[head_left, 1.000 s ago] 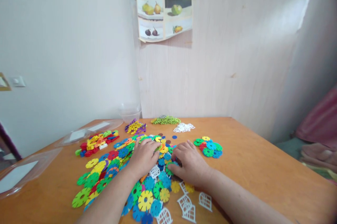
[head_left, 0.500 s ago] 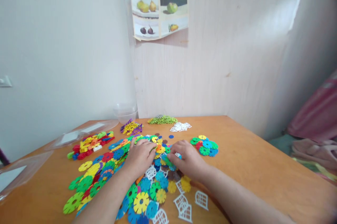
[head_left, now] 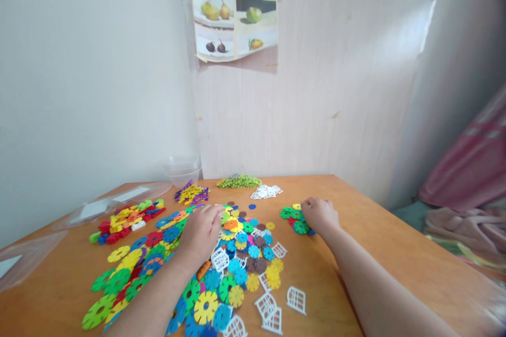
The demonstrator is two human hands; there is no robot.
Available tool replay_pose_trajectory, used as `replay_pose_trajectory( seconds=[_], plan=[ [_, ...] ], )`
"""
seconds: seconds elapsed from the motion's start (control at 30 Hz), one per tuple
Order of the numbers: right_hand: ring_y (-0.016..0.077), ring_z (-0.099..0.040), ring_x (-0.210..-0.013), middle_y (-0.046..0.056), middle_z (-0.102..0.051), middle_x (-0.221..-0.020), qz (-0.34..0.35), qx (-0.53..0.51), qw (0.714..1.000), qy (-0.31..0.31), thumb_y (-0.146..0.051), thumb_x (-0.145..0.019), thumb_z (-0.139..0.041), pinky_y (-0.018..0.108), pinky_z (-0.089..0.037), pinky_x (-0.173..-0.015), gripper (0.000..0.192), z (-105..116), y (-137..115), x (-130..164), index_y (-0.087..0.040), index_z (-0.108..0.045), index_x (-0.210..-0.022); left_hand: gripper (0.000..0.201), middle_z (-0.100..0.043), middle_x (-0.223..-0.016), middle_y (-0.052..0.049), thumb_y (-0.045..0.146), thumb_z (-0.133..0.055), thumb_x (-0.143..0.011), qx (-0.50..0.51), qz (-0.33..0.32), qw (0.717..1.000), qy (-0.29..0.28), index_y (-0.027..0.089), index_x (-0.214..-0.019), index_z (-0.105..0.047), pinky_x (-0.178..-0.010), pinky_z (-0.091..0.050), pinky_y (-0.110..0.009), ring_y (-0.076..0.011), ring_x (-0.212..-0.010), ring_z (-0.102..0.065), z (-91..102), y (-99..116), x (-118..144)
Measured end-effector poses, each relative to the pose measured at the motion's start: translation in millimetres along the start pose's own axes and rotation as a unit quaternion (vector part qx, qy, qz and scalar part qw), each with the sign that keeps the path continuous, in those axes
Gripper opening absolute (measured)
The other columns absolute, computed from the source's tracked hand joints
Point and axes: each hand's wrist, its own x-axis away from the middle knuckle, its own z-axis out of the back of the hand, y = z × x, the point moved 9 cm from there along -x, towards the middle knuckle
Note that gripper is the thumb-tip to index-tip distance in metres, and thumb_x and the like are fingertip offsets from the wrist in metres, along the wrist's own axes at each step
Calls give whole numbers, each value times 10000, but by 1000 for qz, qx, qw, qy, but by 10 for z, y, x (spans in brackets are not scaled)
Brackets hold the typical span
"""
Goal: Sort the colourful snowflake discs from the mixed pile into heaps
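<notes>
My left hand (head_left: 201, 229) rests over the big mixed pile of notched plastic discs (head_left: 205, 307), fingers bent together near a light-green disc at their tips. Whether it grips a piece is hidden. My right hand (head_left: 321, 215) is at the small separate heap of discs (head_left: 290, 214), which holds green, blue, red and yellow ones. Its fingers are curled downward and cover the heap's right side; anything between them is hidden from me. White lattice window pieces (head_left: 296, 299) lie on and beside the big pile.
On the wooden table (head_left: 316, 273) are a heap of coloured blocks (head_left: 126, 221), purple-and-yellow pieces (head_left: 192, 193), green pieces (head_left: 240, 182) and white pieces (head_left: 266, 192). Clear bowls (head_left: 182, 170) stand at the back; plastic bags (head_left: 93, 210) lie left. A fruit picture (head_left: 236, 27) hangs ahead.
My right hand has moved right from the big pile, where it held a green disc, to the small heap. My left hand stays over the big pile. The view has shifted slightly.
</notes>
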Motion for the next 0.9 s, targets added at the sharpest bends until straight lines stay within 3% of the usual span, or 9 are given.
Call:
replay_pose_trajectory(
  seconds=[0.13,0.27,0.4,0.5,0.63,0.73,0.9],
  plan=[
    [311,-555,-1085,113,-694,-1087,56,-54,995,57,-395,-916,-420,403,-438,-834,355,108,-230,90,-236,-715,-1033,331,-698,-1091,-58,387,-436,-939,123,87,989,5,209,-1122,-646,-909,-480,-341,-212,-1023,-633,18,-72,21],
    [250,-576,-1086,98,-673,-1146,201,-144,967,54,-395,-920,-478,359,-430,-925,337,132,-771,423,-211,-669,-1127,390,-688,-939,-36,408,-498,-905,229,158,960,-42,190,-1213,-596,-735,-500,-295,-185,-837,-643,-76,-48,69],
    [243,-591,-1074,95,-648,-1193,349,-196,916,7,-430,-875,-580,372,-457,-905,484,145,-1316,951,-223,-550,-1311,457,-605,-746,19,421,-534,-896,297,163,936,-96,181,-1285,-534,-616,-441,-248,-138,-658,-559,-175,102,107],
    [249,-591,-1068,97,-645,-1187,399,-192,896,-20,-467,-826,-646,381,-466,-883,588,141,-1530,1222,-231,-508,-1346,494,-572,-719,30,406,-565,-889,347,149,917,-126,177,-1321,-490,-616,-420,-236,-124,-648,-527,-238,234,138],
    [226,-611,-987,72,-673,-1069,410,-177,894,-36,-450,-838,-634,346,-464,-826,440,115,-1601,1311,-231,-589,-1217,515,-558,-697,38,397,-580,-889,388,137,897,-162,177,-1340,-460,-601,-404,-230,-111,-615,-503,-329,369,186],
    [211,-619,-956,63,-683,-1022,392,-169,904,-25,-380,-852,-609,320,-451,-813,356,118,-1527,1196,-224,-616,-1171,518,-593,-733,23,407,-579,-888,391,139,896,-156,179,-1338,-463,-637,-430,-244,-122,-650,-541,-324,381,186],
    [244,-592,-1030,99,-673,-1066,248,-107,962,23,-407,-856,-565,341,-420,-867,372,129,-1012,637,-201,-643,-1157,465,-664,-836,-13,444,-562,-876,331,174,925,-72,186,-1262,-535,-778,-482,-309,-180,-814,-638,-120,129,115]
  ],
)
